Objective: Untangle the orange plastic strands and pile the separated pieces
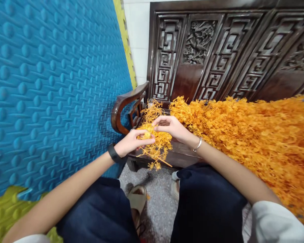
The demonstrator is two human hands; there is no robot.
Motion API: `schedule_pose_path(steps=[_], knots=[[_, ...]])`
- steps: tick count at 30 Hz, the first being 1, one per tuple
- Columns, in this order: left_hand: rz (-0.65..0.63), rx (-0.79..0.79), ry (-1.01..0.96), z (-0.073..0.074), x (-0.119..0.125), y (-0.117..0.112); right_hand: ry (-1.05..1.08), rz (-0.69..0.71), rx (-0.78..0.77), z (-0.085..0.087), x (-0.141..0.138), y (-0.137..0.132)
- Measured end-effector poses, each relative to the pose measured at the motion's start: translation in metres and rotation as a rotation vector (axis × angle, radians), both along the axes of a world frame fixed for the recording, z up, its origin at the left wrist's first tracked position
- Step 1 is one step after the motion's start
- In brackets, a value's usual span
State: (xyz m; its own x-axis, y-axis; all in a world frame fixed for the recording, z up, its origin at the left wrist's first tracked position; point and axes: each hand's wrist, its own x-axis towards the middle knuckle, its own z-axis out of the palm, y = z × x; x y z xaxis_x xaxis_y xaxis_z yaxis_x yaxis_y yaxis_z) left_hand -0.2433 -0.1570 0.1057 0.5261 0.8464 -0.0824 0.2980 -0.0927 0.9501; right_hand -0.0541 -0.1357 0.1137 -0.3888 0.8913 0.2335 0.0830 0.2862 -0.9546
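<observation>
No writing, label, brand or number can be read anywhere. The carved wooden panel at the upper right shows only ornament.

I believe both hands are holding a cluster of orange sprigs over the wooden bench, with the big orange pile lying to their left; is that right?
Not quite. In the head view the big orange pile lies to their right, not left. The rest holds: the left hand and the right hand hold the cluster of orange sprigs over the wooden bench.
</observation>
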Motion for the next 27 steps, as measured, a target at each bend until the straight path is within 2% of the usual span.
schedule_pose_path(steps=[5, 8, 11, 13, 17, 21, 24, 27], knots=[[0.001, 0.208, -0.12, -0.002, 0.004, 0.014, -0.025, 0.042, 0.042, 0.003, 0.004, 0.003], [0.055, 0.259, -0.17, -0.007, 0.011, 0.02, -0.033, 0.059, 0.054, 0.006, 0.007, 0.0], [0.093, 0.259, -0.261, -0.012, 0.016, 0.023, -0.074, 0.071, 0.061, 0.005, 0.008, -0.004], [0.057, 0.246, -0.278, -0.014, 0.018, 0.024, -0.108, 0.048, 0.065, 0.003, 0.01, -0.006], [-0.05, 0.128, -0.304, -0.015, 0.019, 0.023, -0.15, -0.019, 0.068, -0.002, 0.012, -0.006], [-0.012, 0.019, -0.383, -0.016, 0.021, 0.021, -0.153, 0.01, 0.02, -0.009, 0.009, -0.003], [0.035, 0.001, -0.304, -0.018, 0.024, 0.022, -0.088, 0.028, -0.039, -0.016, 0.005, 0.001], [-0.002, 0.091, -0.218, -0.023, 0.026, 0.024, 0.047, 0.052, -0.151, -0.02, 0.007, 0.004]])
